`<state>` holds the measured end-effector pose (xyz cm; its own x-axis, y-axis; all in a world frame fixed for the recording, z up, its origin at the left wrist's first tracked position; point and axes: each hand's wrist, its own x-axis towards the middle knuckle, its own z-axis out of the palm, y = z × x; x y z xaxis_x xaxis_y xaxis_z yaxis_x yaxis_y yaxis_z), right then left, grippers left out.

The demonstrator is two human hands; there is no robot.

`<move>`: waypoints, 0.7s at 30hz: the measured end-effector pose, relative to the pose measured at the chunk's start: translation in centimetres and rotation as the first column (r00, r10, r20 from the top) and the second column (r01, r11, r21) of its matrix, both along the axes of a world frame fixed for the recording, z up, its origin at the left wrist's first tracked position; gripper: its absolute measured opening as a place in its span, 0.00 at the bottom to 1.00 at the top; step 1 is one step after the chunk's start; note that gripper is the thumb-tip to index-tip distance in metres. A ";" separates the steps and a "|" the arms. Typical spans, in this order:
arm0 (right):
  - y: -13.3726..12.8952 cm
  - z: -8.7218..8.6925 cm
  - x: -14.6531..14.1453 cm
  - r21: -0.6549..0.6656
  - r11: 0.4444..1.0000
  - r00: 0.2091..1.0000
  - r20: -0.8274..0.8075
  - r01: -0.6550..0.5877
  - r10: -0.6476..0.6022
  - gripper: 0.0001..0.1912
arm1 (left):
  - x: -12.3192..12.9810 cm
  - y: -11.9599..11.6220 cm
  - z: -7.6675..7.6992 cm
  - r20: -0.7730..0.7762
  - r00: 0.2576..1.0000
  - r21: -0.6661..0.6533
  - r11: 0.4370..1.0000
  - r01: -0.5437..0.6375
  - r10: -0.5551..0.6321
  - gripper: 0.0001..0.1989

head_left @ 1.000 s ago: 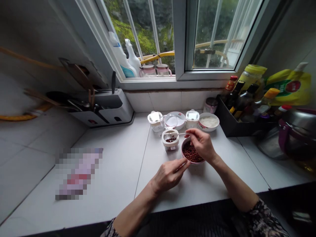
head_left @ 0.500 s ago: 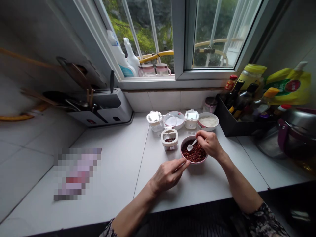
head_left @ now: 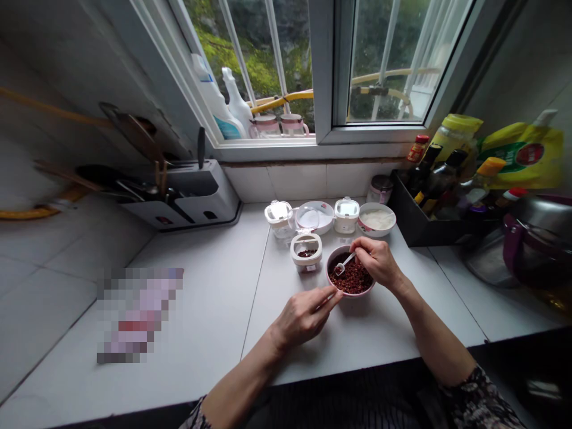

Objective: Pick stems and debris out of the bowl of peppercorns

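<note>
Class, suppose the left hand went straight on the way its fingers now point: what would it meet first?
The left hand would likely meet the pink-rimmed bowl first, just ahead of it, though depth is hard to judge from this view.

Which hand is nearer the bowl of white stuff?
Right: the right hand is just in front of the bowl, not touching it; the left hand is farther forward and left.

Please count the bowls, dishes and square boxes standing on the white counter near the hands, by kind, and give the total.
Square white plastic seasoning boxes: 3
Round bowls: 2 (a pink-rimmed bowl of dark red flakes, a round white bowl of white contents)
Shallow round white dish: 1
Total: 6
</note>
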<state>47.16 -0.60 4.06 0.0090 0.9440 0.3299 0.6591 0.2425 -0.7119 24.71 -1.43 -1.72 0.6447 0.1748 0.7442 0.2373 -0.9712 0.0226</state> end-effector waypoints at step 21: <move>0.0 0.0 0.0 -0.003 0.999 0.995 0.091 0.035 -0.034 0.11 | -0.1 0.0 -0.2 0.000 1.000 -0.011 1.000 -0.005 0.005 0.21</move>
